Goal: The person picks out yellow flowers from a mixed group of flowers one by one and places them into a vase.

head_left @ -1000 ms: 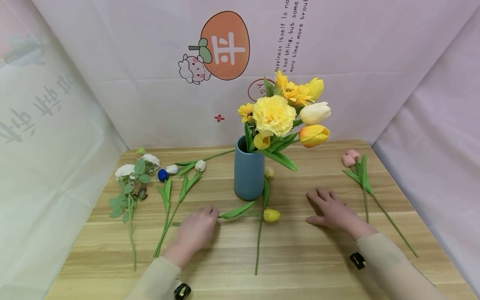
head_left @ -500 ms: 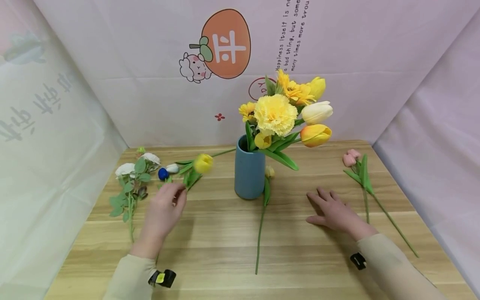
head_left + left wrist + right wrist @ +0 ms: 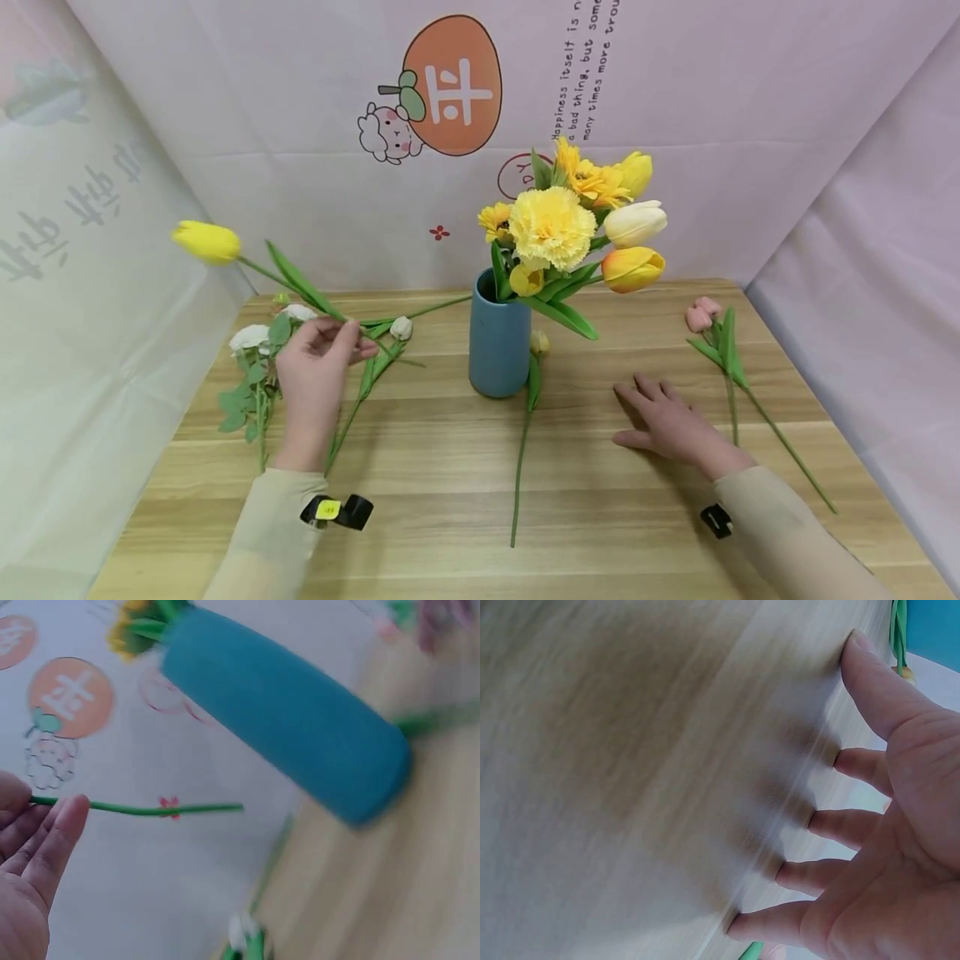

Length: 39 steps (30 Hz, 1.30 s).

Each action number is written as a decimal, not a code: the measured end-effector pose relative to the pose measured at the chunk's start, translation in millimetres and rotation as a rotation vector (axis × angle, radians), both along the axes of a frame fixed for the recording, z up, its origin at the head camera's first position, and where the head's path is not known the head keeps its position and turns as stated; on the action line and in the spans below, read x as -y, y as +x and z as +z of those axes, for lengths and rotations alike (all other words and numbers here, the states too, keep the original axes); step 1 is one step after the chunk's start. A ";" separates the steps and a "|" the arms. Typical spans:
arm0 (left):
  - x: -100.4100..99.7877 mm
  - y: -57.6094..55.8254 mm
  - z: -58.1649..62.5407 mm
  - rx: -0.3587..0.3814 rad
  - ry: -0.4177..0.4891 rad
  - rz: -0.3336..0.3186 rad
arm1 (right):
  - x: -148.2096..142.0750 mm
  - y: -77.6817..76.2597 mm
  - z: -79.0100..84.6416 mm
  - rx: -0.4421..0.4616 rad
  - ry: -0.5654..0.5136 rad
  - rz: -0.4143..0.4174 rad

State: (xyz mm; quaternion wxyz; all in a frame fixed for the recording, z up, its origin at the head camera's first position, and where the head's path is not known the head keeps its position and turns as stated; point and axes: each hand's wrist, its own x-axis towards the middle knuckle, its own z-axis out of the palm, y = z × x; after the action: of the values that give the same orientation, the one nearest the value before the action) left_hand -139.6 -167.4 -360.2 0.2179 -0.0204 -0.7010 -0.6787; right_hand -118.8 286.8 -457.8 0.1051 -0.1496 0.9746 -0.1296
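My left hand (image 3: 318,375) pinches the green stem of a yellow tulip (image 3: 207,242) between thumb and fingers, above the left part of the table. The bloom points to the left and the bare stem end (image 3: 202,808) sticks out to the right, toward the vase. My right hand (image 3: 671,425) rests on the tabletop with fingers spread, fingertips on the wood, holding nothing. In the middle stands a blue vase (image 3: 499,350) with a bunch of yellow, cream and orange-yellow flowers (image 3: 551,229) leaning right.
White roses (image 3: 250,339) with leafy stems lie at the left. Beside them a white tulip (image 3: 401,328) lies on the table (image 3: 600,517). A pale yellow tulip (image 3: 533,383) lies by the vase, and pink tulips (image 3: 702,315) lie at the right. A printed cloth (image 3: 300,200) hangs behind.
My left hand has picked the yellow tulip up off the table and carried it left, and the bloom has swung over to the left. The right hand has stayed put.
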 end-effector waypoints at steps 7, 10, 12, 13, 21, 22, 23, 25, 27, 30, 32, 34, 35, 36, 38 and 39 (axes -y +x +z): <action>-11.2 -19.0 28.4 -0.146 0.332 -0.036 | 0.9 -0.3 -0.2 -0.012 0.000 0.009; -18.5 -26.7 37.1 -0.201 0.397 -0.053 | 1.4 -0.1 0.5 -0.011 -0.001 0.008; -24.3 -32.4 42.4 -0.238 0.424 -0.068 | 1.5 0.1 0.7 -0.013 -0.003 0.010; -27.4 -35.3 44.8 -0.253 0.434 -0.073 | 1.5 0.2 0.6 -0.015 -0.004 0.011; -53.0 -51.8 54.1 -0.260 0.406 -0.138 | 0.6 0.3 -1.7 -0.032 -0.007 0.021; -56.1 -52.2 54.6 -0.247 0.387 -0.147 | 0.7 0.5 -1.7 -0.033 -0.007 0.022; -59.4 -52.1 55.6 -0.235 0.363 -0.156 | 0.8 0.7 -1.7 -0.034 -0.006 0.024; -66.3 -50.0 60.0 -0.213 0.300 -0.170 | 1.6 1.1 -0.8 -0.035 -0.007 0.025; -72.4 -50.4 62.0 -0.190 0.236 -0.176 | 2.5 1.8 0.6 -0.037 -0.007 0.024; -79.7 -56.4 58.6 -0.183 0.121 -0.161 | 3.4 2.1 1.7 -0.039 -0.005 0.023; -83.4 -63.4 52.4 -0.180 0.059 -0.146 | 3.2 2.1 1.3 -0.040 -0.005 0.024; -87.6 -67.7 48.4 -0.173 0.003 -0.136 | 2.5 1.8 0.4 -0.039 -0.007 0.024; -90.1 -68.7 47.7 -0.168 -0.020 -0.134 | 2.2 1.7 0.0 -0.036 -0.007 0.022; -92.5 -69.8 47.0 -0.159 -0.039 -0.131 | 1.9 1.6 -0.3 -0.032 -0.008 0.020; -97.2 -71.6 45.7 -0.143 -0.079 -0.121 | 1.4 1.6 -0.9 -0.028 -0.010 0.016; -99.4 -72.5 44.9 -0.135 -0.109 -0.111 | 1.3 1.7 -0.9 -0.028 -0.011 0.016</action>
State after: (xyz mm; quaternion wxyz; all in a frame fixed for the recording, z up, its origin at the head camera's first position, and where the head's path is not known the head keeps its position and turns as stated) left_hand -212.1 -68.0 -315.4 0.2254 -0.1167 -0.7186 -0.6475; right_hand -117.1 285.5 -458.7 0.0916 -0.1596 0.9740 -0.1319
